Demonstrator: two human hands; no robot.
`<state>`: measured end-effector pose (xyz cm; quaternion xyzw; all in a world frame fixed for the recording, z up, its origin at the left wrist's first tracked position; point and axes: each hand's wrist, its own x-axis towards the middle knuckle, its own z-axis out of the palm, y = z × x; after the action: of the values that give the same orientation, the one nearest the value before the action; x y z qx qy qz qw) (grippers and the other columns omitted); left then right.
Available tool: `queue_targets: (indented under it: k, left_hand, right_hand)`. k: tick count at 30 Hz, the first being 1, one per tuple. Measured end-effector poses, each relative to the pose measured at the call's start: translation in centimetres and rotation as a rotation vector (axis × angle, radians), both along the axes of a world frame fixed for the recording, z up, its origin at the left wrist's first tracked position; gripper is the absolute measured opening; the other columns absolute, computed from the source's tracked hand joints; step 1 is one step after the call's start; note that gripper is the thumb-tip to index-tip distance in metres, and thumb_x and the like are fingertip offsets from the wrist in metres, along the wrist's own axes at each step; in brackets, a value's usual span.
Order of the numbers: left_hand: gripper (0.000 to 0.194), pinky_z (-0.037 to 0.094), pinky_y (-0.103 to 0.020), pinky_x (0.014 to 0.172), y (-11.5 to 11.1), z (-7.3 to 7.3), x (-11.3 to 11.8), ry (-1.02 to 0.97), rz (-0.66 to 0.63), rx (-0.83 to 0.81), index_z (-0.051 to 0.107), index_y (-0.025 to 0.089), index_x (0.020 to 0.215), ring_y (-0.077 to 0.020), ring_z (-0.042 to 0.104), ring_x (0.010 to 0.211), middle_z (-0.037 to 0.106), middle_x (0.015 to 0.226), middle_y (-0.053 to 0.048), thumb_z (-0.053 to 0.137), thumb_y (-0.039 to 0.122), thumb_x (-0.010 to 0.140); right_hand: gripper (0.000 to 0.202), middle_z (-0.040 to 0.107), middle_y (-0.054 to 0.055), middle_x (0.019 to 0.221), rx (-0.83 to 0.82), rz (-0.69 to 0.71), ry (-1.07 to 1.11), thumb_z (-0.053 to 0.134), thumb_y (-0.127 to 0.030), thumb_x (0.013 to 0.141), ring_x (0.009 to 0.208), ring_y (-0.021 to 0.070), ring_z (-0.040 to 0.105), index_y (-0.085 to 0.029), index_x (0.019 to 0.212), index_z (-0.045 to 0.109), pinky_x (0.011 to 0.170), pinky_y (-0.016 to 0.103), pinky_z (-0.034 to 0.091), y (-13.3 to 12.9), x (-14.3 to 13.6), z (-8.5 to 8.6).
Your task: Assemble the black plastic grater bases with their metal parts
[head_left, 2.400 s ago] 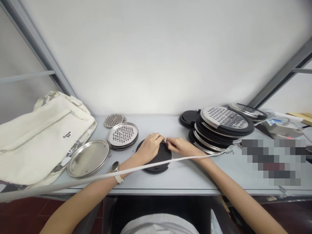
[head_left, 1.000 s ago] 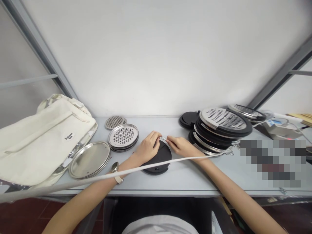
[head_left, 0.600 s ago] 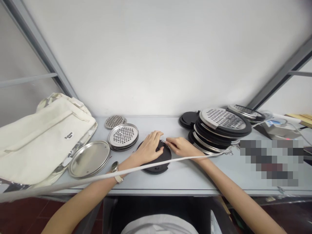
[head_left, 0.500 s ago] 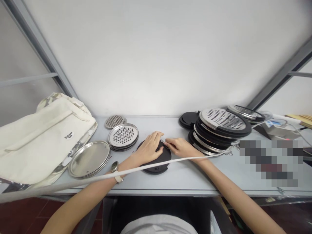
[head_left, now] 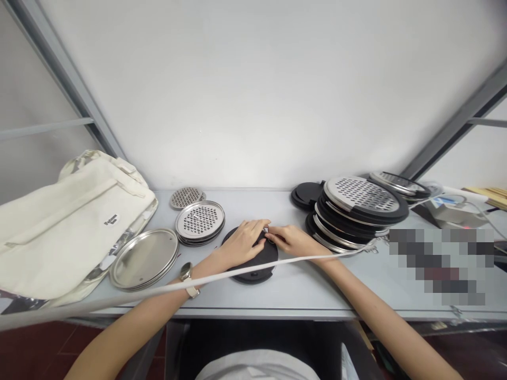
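A round black disc [head_left: 253, 266] lies on the grey table at the middle. My left hand [head_left: 246, 243] rests over its upper part, thumb and fingers reaching toward a small shiny metal piece at the disc's upper right edge. From the right, my right hand [head_left: 291, 240] pinches at that same spot; the piece between its fingertips is too small to make out. Both hands' fingertips nearly touch. Left of the disc sits a small stack of perforated metal discs [head_left: 200, 220].
Plain metal discs [head_left: 144, 258] and a cream bag [head_left: 79, 227] are at the left. A tall stack of black-rimmed grater discs [head_left: 362, 198] stands at the right, a grey device [head_left: 455, 211] behind it. A white cable [head_left: 222, 275] crosses in front, above my forearms.
My left hand's fingers have drawn in closer to the small metal piece and to my right fingertips. My right hand has hardly moved.
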<state>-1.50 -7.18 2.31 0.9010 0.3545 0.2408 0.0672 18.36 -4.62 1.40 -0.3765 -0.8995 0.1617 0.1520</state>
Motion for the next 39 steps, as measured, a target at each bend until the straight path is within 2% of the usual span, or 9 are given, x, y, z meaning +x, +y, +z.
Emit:
queue_targets:
  k: [8, 19, 27, 31, 39]
  left_hand:
    - [0.036, 0.042, -0.039, 0.093, 0.1, 0.1, 0.0, 0.003, 0.016, -0.028, 0.04, 0.018, 0.122, -0.023, 0.054, 0.106, 0.057, 0.117, -0.008, 0.047, 0.015, 0.087]
    - [0.04, 0.042, -0.038, 0.094, 0.1, 0.0, -0.1, -0.029, -0.016, -0.06, 0.037, 0.019, 0.126, -0.022, 0.053, 0.108, 0.059, 0.116, -0.007, 0.047, 0.014, 0.087]
    - [0.04, 0.044, -0.038, 0.093, 0.1, 0.0, -0.1, -0.058, -0.017, -0.081, 0.037, 0.02, 0.125, -0.0224, 0.054, 0.109, 0.06, 0.115, -0.007, 0.048, 0.013, 0.087]
    - [0.04, 0.045, -0.038, 0.091, 0.1, 0.0, -0.1, -0.072, -0.013, -0.1, 0.036, 0.02, 0.124, -0.0221, 0.055, 0.106, 0.06, 0.112, -0.007, 0.048, 0.014, 0.087]
    - [0.036, 0.044, -0.038, 0.094, 0.2, -0.4, 0.0, -0.071, -0.022, -0.083, 0.038, 0.019, 0.123, -0.0215, 0.054, 0.109, 0.057, 0.114, -0.007, 0.046, 0.014, 0.088]
  right_hand:
    - [0.032, 0.068, 0.007, 0.082, -0.026, 0.016, 0.048, 0.034, -0.03, 0.096, 0.064, 0.0149, 0.058, -0.016, 0.102, 0.062, 0.062, 0.024, 0.034, 0.0, 0.3, 0.2]
    - [0.031, 0.067, 0.007, 0.08, -0.106, 0.061, 0.056, 0.034, -0.028, 0.095, 0.064, 0.0151, 0.057, -0.015, 0.098, 0.063, 0.063, 0.024, 0.035, -0.3, 0.4, 1.0]
    - [0.03, 0.063, 0.004, 0.07, -0.119, 0.05, 0.051, 0.035, -0.029, 0.095, 0.058, 0.0128, 0.052, -0.015, 0.092, 0.061, 0.058, 0.024, 0.032, -0.5, 0.3, 1.1]
    - [0.029, 0.059, 0.002, 0.065, -0.099, 0.038, 0.045, 0.037, -0.031, 0.094, 0.054, 0.0115, 0.048, -0.015, 0.086, 0.059, 0.055, 0.023, 0.03, -0.5, 0.3, 1.0]
    - [0.027, 0.054, 0.0, 0.061, -0.066, 0.036, 0.054, 0.037, -0.032, 0.094, 0.051, 0.0098, 0.042, -0.016, 0.084, 0.056, 0.053, 0.023, 0.029, 0.0, 0.2, -0.1]
